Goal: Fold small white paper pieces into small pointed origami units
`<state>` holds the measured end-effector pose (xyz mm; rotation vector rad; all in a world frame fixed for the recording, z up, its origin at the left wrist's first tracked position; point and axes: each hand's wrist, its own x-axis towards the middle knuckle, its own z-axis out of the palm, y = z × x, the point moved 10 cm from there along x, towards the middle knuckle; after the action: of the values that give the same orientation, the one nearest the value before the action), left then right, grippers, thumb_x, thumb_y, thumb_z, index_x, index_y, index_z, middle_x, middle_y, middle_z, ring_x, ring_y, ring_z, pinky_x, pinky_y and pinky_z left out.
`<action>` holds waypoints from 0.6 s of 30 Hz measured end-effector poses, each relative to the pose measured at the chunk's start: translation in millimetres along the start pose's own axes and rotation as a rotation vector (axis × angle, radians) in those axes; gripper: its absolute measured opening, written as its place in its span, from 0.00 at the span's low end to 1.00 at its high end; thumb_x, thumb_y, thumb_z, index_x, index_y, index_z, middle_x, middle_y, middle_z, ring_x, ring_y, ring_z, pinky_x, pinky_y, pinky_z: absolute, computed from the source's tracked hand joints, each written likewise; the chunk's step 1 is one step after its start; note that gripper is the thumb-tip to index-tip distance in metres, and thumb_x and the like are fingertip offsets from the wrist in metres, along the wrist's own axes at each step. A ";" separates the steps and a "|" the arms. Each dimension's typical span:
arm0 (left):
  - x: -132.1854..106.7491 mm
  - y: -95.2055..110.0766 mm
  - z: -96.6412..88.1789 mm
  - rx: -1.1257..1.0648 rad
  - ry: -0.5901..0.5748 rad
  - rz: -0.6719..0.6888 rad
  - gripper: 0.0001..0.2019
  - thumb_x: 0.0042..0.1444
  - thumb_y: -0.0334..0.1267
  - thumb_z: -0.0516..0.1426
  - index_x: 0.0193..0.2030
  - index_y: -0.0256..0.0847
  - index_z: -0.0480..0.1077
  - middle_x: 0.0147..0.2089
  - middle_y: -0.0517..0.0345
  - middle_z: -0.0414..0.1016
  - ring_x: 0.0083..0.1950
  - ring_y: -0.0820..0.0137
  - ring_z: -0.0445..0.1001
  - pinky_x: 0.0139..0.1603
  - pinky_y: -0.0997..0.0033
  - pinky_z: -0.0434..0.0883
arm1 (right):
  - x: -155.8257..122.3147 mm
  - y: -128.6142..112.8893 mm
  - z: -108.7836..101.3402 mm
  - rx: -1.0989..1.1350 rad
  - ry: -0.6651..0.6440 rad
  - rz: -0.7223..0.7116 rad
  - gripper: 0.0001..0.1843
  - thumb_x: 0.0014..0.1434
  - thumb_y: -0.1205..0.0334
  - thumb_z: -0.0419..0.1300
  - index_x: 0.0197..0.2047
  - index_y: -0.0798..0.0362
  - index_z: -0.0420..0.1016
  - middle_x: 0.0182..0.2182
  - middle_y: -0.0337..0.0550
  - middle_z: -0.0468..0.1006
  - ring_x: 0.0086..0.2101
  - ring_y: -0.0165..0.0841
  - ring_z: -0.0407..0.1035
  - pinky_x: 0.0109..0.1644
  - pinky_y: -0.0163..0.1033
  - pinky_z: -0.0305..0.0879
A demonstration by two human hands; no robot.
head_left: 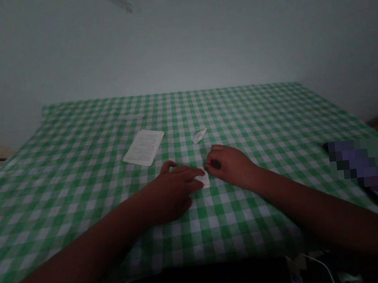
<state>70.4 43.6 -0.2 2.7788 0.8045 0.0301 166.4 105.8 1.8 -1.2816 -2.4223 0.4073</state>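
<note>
A small piece of printed paper (204, 179) lies near the front middle of the table, mostly covered by my left hand (174, 190). The fingers of that hand are stretched out and rest flat on the paper. My right hand (227, 162) is closed in a pinch at the paper's upper right corner; the hold is small and dim. Just beyond the hands sits a small folded paper (199, 136), shaped like a narrow leaf. Farther left is a stack of printed sheets (144, 147), lying at a slant.
A green and white checked cloth (240, 118) covers the table. At the right edge lies a dark flat device (357, 173), partly blurred out by blocks. Behind the table rises a plain wall (178, 39). A white cable (323, 264) hangs below the front edge.
</note>
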 end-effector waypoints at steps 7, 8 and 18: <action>5.2 8.2 -3.5 -0.011 0.060 0.068 0.17 0.57 0.28 0.52 0.54 0.39 0.65 0.62 0.48 0.70 0.63 0.61 0.67 0.67 0.48 0.53 | -5.7 -1.8 -16.2 0.114 0.063 -0.134 0.04 0.60 0.71 0.57 0.37 0.55 0.73 0.33 0.41 0.72 0.35 0.31 0.67 0.40 0.36 0.62; 6.9 6.8 -2.5 0.000 0.070 0.073 0.15 0.59 0.28 0.51 0.53 0.39 0.66 0.59 0.48 0.73 0.61 0.62 0.69 0.67 0.50 0.53 | -7.5 -5.6 -14.9 0.123 0.025 -0.177 0.05 0.60 0.70 0.57 0.37 0.54 0.73 0.33 0.41 0.72 0.35 0.31 0.67 0.40 0.36 0.62; 7.7 -19.8 -4.7 0.087 0.247 -0.046 0.13 0.66 0.32 0.52 0.54 0.41 0.72 0.54 0.50 0.74 0.56 0.61 0.70 0.57 0.56 0.62 | -16.7 -24.3 4.7 0.110 -0.203 -0.319 0.04 0.60 0.68 0.58 0.35 0.53 0.74 0.32 0.40 0.72 0.34 0.32 0.65 0.41 0.38 0.61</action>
<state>66.1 64.9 -0.8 2.8745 0.9481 0.3442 155.3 78.3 4.6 -0.8227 -2.6706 0.5920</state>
